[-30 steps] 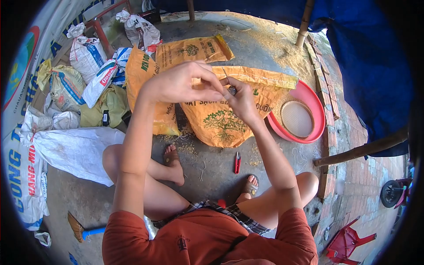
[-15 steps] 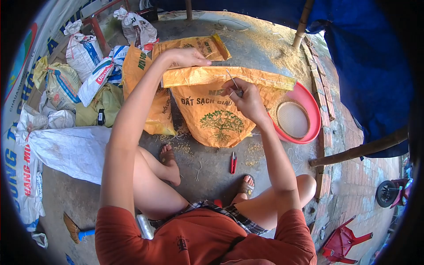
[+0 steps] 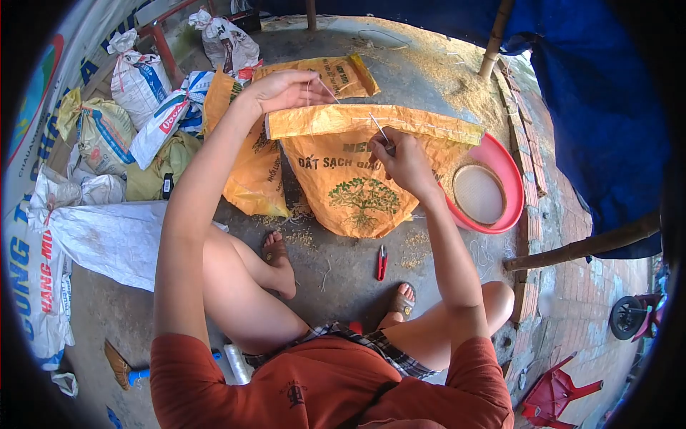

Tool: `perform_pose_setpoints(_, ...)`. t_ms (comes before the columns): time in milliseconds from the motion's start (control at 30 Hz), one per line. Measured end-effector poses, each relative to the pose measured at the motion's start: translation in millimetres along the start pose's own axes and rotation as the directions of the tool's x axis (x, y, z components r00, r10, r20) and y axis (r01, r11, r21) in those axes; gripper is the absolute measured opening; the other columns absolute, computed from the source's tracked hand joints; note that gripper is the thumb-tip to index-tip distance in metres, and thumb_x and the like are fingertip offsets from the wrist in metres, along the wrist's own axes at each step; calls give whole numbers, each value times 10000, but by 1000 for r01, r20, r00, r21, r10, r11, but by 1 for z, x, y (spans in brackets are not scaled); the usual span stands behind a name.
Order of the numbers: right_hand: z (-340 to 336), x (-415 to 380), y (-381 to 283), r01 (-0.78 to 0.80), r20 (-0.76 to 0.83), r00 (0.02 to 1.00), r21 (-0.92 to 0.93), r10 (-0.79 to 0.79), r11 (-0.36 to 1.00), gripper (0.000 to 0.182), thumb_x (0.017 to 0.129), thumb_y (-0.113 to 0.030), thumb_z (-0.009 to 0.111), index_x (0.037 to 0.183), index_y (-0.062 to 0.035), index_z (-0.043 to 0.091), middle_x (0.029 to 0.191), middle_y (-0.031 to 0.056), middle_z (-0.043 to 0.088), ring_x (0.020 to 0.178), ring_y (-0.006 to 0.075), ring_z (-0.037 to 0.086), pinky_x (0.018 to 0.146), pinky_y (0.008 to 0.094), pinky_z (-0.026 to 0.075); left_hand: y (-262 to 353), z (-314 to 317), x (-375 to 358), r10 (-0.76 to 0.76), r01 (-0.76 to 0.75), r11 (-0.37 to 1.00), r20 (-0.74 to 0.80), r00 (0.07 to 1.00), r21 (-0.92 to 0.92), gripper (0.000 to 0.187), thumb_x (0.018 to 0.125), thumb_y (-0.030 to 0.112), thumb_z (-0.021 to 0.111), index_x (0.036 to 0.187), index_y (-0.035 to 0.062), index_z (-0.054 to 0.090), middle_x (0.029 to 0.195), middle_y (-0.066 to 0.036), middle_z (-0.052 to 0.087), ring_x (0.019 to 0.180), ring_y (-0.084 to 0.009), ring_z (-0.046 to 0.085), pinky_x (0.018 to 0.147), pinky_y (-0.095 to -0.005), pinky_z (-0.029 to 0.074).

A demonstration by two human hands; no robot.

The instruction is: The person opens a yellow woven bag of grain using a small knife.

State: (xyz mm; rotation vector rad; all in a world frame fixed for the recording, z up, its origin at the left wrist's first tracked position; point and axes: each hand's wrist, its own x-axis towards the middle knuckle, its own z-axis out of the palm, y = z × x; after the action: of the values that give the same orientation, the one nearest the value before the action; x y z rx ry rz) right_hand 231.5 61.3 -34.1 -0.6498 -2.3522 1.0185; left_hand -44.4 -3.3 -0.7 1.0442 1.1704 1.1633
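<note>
An orange bag point(image 3: 363, 196) with a printed tree stands between my feet, its folded top edge running across with pale stitches. My right hand point(image 3: 401, 161) is closed on a thin metal tool point(image 3: 379, 127) in front of the bag's upper part, the tip close to the fold. Above the bag's left top corner, my left hand point(image 3: 287, 91) is raised with its fingers apart, and white thread hangs by the fingertips. Red snips point(image 3: 381, 263) lie on the ground below the bag.
Another orange bag point(image 3: 259, 179) lies on the left, one more behind. Tied white sacks point(image 3: 139, 82) are at the left. A pink basin point(image 3: 511, 189) holds a round sieve point(image 3: 477, 193). Spilled grain point(image 3: 464, 89), a pole point(image 3: 586, 245) and a red stool point(image 3: 557, 392) are at the right.
My left hand has lifted off the bag's top edge and moved slightly left, its fingers opening. My right hand stays near the fold with the tool.
</note>
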Motion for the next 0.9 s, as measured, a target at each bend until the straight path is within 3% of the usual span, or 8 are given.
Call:
perform_pose_setpoints(67, 2, -1, -2, 8, -11, 1000, 26, -8, 1000, 146, 824, -115, 587, 814, 30, 591, 806, 171, 647, 614, 232, 625, 582, 322, 472, 5, 9, -1, 65, -39, 914, 51, 997, -403, 197, 907, 182, 478, 896, -4, 542, 998, -171, 592, 953, -225, 574, 916, -390, 445)
perform_pose_setpoints(167, 6, -2, -7, 152, -107, 980, -124, -165, 981, 163, 828, -133, 594, 780, 21, 573, 917, 167, 626, 610, 222, 591, 583, 326, 459, -1, 2, 12, 106, -34, 870, 119, 987, -492, 158, 898, 161, 484, 847, 14, 515, 840, -107, 560, 854, -203, 564, 920, -432, 433)
perform_pose_setpoints(267, 15, 0, -4, 326, -186, 935, 117, -301, 938, 176, 848, -151, 585, 786, 7, 541, 936, 122, 604, 597, 171, 539, 566, 311, 438, -13, 5, 25, 14, 1, 852, 23, 1000, -524, 134, 891, 144, 491, 828, 26, 485, 717, -36, 461, 716, -160, 508, 930, -432, 430)
perform_pose_setpoints(300, 18, 0, -3, 279, -120, 959, 253, -256, 926, 172, 861, -155, 573, 802, 1, 527, 893, 92, 600, 591, 141, 519, 551, 291, 424, -16, 7, 28, 13, 2, 852, 25, 1000, -523, 134, 891, 144, 491, 828, 26, 485, 717, -36, 461, 716, -160, 508, 930, -432, 430)
perform_pose_setpoints(367, 23, 2, 3, 201, -25, 975, 514, -220, 834, 158, 896, -156, 527, 831, -16, 497, 754, 14, 565, 564, 63, 438, 502, 223, 367, -19, 10, 32, 5, -33, 856, -57, 998, -517, 127, 893, 127, 494, 801, 47, 462, 686, -5, 408, 634, -113, 415, 711, -309, 408)
perform_pose_setpoints(500, 25, 4, 7, 4, -48, 998, 575, 28, 818, 165, 903, -141, 505, 788, -25, 488, 625, -26, 503, 516, 28, 353, 467, 207, 318, -15, 33, 32, 21, -122, 921, -264, 964, -370, 160, 905, 123, 490, 763, 73, 435, 649, 29, 349, 562, -76, 320, 500, -219, 277)
perform_pose_setpoints(600, 31, 8, 10, 187, -186, 975, 373, -124, 909, 183, 903, -146, 515, 769, -24, 494, 558, -48, 428, 478, 6, 351, 422, 193, 290, -15, 36, 39, 81, -177, 938, -306, 949, -298, 160, 913, 120, 480, 765, 74, 440, 633, 37, 344, 544, -70, 316, 476, -211, 284)
perform_pose_setpoints(900, 30, 5, 4, 100, -162, 986, 341, -46, 935, 177, 892, -152, 535, 781, -15, 517, 587, -26, 481, 518, 29, 372, 461, 220, 321, -19, 32, 45, 170, -233, 957, -316, 933, -174, 144, 917, 128, 478, 794, 54, 469, 639, 29, 376, 531, -76, 352, 479, -215, 324)
